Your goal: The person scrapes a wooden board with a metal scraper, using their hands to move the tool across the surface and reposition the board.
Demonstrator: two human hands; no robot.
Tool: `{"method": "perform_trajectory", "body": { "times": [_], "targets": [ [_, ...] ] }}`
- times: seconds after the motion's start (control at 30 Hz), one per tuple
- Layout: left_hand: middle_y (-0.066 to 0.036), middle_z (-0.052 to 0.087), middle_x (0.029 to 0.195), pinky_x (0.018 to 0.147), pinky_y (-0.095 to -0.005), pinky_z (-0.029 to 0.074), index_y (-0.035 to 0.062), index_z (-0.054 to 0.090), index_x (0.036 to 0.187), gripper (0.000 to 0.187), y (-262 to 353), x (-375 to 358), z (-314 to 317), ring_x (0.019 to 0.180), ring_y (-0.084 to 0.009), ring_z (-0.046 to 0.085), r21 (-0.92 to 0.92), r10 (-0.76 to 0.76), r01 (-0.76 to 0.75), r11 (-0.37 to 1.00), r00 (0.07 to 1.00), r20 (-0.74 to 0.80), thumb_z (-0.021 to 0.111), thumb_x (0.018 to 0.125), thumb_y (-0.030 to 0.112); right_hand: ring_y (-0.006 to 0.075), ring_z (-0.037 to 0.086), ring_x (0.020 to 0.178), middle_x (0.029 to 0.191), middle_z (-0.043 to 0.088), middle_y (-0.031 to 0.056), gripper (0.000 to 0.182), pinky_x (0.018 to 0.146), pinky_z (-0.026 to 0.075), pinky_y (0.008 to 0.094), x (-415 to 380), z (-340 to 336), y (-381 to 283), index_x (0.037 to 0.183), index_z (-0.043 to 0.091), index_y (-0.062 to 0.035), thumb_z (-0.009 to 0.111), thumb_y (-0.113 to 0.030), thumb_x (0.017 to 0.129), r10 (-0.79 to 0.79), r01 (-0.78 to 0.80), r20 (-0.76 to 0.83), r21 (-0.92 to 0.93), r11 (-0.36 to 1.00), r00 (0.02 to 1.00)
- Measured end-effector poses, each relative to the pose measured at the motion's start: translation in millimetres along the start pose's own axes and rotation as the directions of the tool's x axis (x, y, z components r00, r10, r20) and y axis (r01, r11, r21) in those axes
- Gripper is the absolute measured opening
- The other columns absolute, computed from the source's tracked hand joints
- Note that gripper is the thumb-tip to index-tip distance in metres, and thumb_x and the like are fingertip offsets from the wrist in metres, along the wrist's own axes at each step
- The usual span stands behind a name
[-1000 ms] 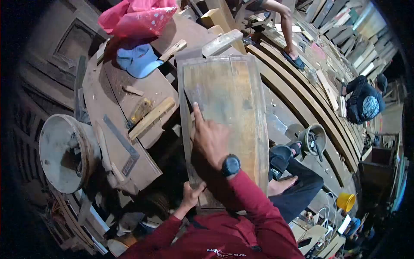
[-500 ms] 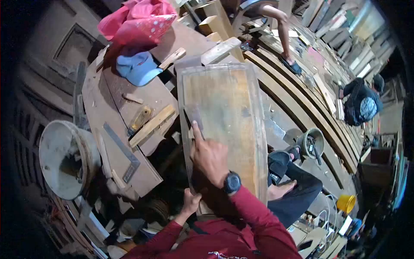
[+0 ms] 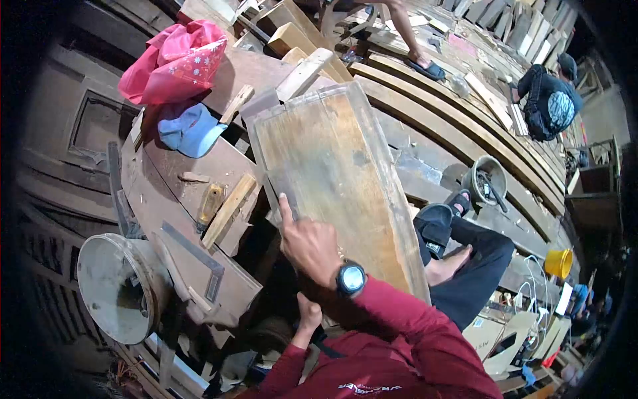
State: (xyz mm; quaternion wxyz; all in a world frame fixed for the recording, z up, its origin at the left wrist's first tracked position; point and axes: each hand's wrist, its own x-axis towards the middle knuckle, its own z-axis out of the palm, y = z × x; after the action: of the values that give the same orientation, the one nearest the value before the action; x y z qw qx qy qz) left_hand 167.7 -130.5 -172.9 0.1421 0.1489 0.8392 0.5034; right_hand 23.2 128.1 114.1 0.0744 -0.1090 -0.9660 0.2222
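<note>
A long wooden panel (image 3: 332, 153), with a raised grey border, lies tilted in front of my body. My right hand (image 3: 311, 247), with a watch on the wrist, is over its left side. The index finger points forward along a thin, flat, dark grey piece (image 3: 272, 189) at the panel's left border; the other fingers are curled, and I cannot tell exactly what this piece is. At the near left corner, my left hand (image 3: 308, 315) is closed around the shadowed panel edge, thumb up, its fingers partly hidden.
To the left, a bench (image 3: 149, 193) carries a blue cap (image 3: 191, 130), a pink bag (image 3: 176, 63), a yellow-handled tool (image 3: 211, 203) and a metal square (image 3: 198, 256). A white bucket (image 3: 116, 289) stands below. Long beams (image 3: 452, 126), a tool bucket (image 3: 484, 179) and seated people are right.
The view has turned, so the panel now leans to the left. My right hand has slid slightly back toward me along the panel's left border. My left hand remains at the near corner.
</note>
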Motion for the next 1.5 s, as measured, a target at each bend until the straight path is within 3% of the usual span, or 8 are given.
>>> {"method": "perform_trajectory", "body": {
  "times": [0.23,0.5,0.7,0.97,1.23,1.33,1.4,1.5],
  "targets": [
    [-0.01,0.068,0.083,0.071,-0.0389,0.05,-0.0067,0.066,0.095,0.021,159,54,-28,0.073,-0.0221,0.061,-0.241,-0.16,0.184,0.953,0.98,0.114,0.062,0.084,0.011,0.0253,0.066,0.053,0.063,0.067,0.0115,0.058,0.047,0.053,0.0384,83,25,0,0.139,0.052,0.0136,0.056,-0.006,0.085,-0.029,0.045,-0.244,0.061,0.997,0.969],
    [-0.017,0.05,0.126,0.109,-0.0416,0.036,-0.0164,0.033,0.134,0.101,90,17,-20,0.114,-0.0225,0.045,-0.105,-0.337,0.353,0.93,0.93,0.144,0.054,0.09,0.072,0.0294,0.066,0.052,0.06,0.064,0.0124,0.076,0.047,0.053,0.0418,-6,19,0,0.15,0.042,0.0049,0.065,-0.017,0.08,-0.003,0.003,-0.009,-0.006,1.0,1.0],
    [-0.013,0.071,0.096,0.078,-0.0372,0.05,-0.0079,0.068,0.096,0.024,157,55,-24,0.086,-0.0233,0.066,-0.411,-0.12,0.146,0.9,0.989,0.088,0.06,0.081,0.008,0.0292,0.066,0.053,0.063,0.066,0.0122,0.064,0.049,0.053,0.0424,64,29,-9,0.144,0.049,0.0085,0.058,-0.009,0.082,0.002,0.0,-0.128,0.017,1.0,0.992],
    [-0.015,0.069,0.081,0.069,-0.0355,0.048,-0.0093,0.064,0.09,0.021,112,34,-25,0.073,-0.0179,0.062,-0.014,-0.092,0.093,0.996,0.994,0.062,0.059,0.084,0.01,0.0299,0.067,0.054,0.065,0.064,0.0146,0.092,0.048,0.053,0.043,-15,35,7,0.157,0.034,-0.004,0.075,-0.026,0.077,-0.002,0.001,0.046,0.006,1.0,0.999],
    [-0.01,0.067,0.074,0.062,-0.0344,0.046,-0.0039,0.063,0.078,0.016,175,62,-21,0.069,-0.0145,0.06,-0.384,-0.24,0.259,0.886,0.966,0.099,0.066,0.085,0.01,0.0241,0.065,0.05,0.062,0.066,0.0121,0.069,0.043,0.05,0.0385,71,39,18,0.149,0.043,0.0072,0.059,-0.011,0.085,-0.064,0.058,-0.165,-0.04,0.998,0.984],
    [-0.01,0.064,0.069,0.06,-0.0351,0.045,-0.0017,0.063,0.076,0.013,169,58,-21,0.064,-0.0163,0.059,-0.268,-0.171,0.176,0.947,0.984,0.041,0.067,0.084,0.007,0.0251,0.065,0.05,0.061,0.065,0.0122,0.072,0.044,0.05,0.0388,65,37,15,0.151,0.042,0.0038,0.061,-0.014,0.084,-0.06,0.056,-0.137,-0.033,0.998,0.989],
    [-0.013,0.055,0.062,0.055,-0.0384,0.041,-0.0006,0.057,0.07,0.009,146,59,-24,0.056,-0.0208,0.054,0.263,0.402,-0.401,0.877,0.914,0.053,0.063,0.076,0.002,0.0291,0.066,0.053,0.061,0.064,0.0137,0.079,0.047,0.051,0.0413,23,32,8,0.154,0.039,-0.0013,0.065,-0.019,0.083,-0.018,0.018,-0.035,-0.015,1.0,0.999],
    [-0.015,0.055,0.061,0.054,-0.0405,0.041,-0.0021,0.057,0.069,0.006,121,44,-24,0.055,-0.0246,0.055,0.214,0.208,-0.231,0.949,0.97,0.124,0.058,0.07,0.004,0.0294,0.065,0.051,0.062,0.063,0.0135,0.08,0.046,0.051,0.0418,-19,42,6,0.156,0.036,-0.003,0.065,-0.019,0.083,-0.05,0.054,0.033,-0.131,0.99,0.998]
  ]
}}
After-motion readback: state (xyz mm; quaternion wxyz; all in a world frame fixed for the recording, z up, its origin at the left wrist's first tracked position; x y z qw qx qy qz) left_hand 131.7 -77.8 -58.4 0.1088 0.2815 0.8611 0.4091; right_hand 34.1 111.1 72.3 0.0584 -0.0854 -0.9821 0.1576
